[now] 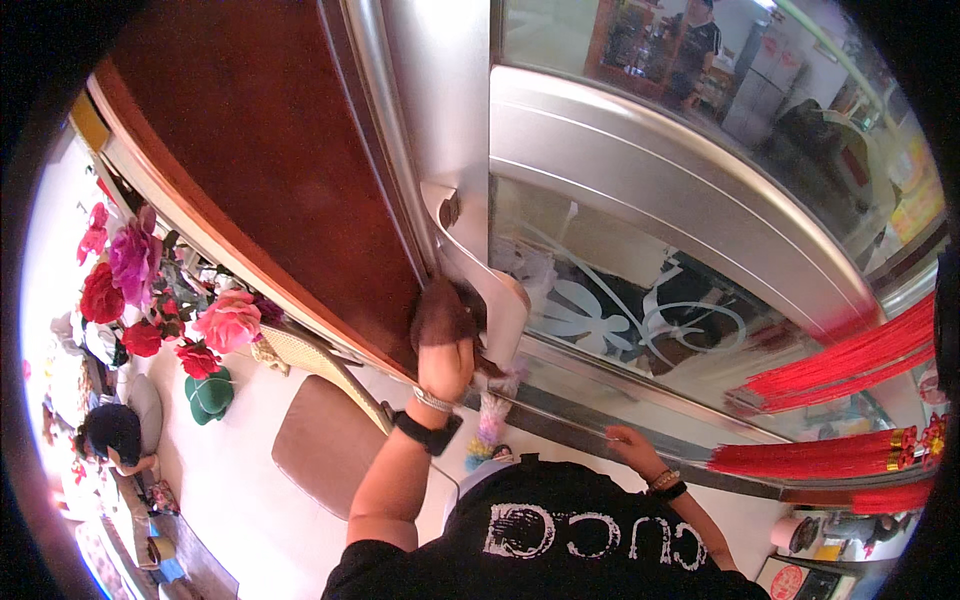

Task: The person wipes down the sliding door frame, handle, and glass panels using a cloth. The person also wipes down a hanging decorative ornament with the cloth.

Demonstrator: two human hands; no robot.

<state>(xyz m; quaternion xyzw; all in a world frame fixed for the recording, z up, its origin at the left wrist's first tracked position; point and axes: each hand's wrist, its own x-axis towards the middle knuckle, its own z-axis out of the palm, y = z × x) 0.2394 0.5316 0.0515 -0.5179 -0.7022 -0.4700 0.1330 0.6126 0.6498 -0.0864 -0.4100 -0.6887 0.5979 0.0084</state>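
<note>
My left hand (448, 369), with a black smartwatch and a bracelet on its wrist, is wrapped around a blurred dark-brown cloth (442, 313). The cloth lies against the metal frame of a door, just beside its curved metal handle (501, 289). Glass panels with a white flower pattern (589, 319) fill the door to the right of the handle. My right hand (634, 450) hangs lower, near the door's bottom rail, its fingers loosely apart and nothing visible in them. A beaded bracelet and a black band circle that wrist.
A dark-red wooden panel (247, 150) rises on the left. Artificial flowers (225, 321) stand beyond its edge, near a chair with a brown seat (326, 446). At far left is a person with dark hair (112, 435). Red tassels (810, 454) hang at right. The upper glass reflects a person.
</note>
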